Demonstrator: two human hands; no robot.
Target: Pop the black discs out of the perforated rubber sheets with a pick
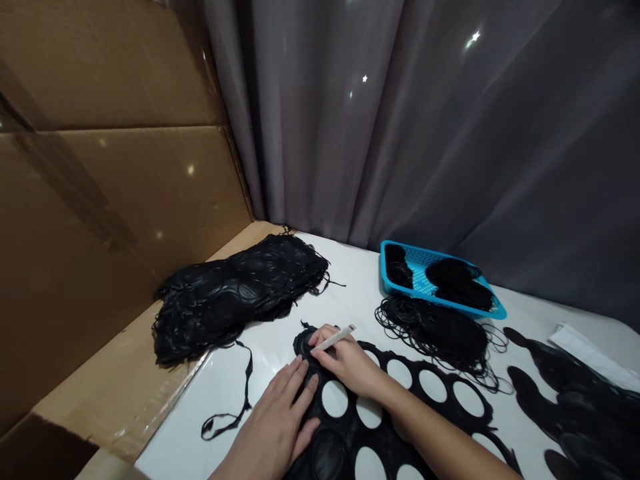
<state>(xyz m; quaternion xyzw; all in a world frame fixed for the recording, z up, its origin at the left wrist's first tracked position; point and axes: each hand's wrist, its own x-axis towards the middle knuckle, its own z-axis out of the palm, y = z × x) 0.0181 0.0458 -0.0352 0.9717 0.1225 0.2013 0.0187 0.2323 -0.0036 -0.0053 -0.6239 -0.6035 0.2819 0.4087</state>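
Observation:
A black rubbery sheet point(345, 427) with rows of round cut-outs lies in front of me on the white table. My left hand point(280, 413) presses flat on its left edge, fingers stretched out and slightly apart. In my right hand point(345, 363) is a slim white pen-like tool point(336, 338), pinched between thumb and fingers and tilted up to the right. The tool's working tip is hidden by the fingers, near an uncut circle at the sheet's upper left corner. My two hands are close together, with the left fingertips just below the right hand.
A stack of similar black sheets point(235, 293) lies at the back left, by a cardboard box point(125, 173). A thin black strip point(249, 373) curls on the table. At the right are a blue basket point(423, 287) with black pieces, thin black rings point(440, 333) and black discs point(575, 380).

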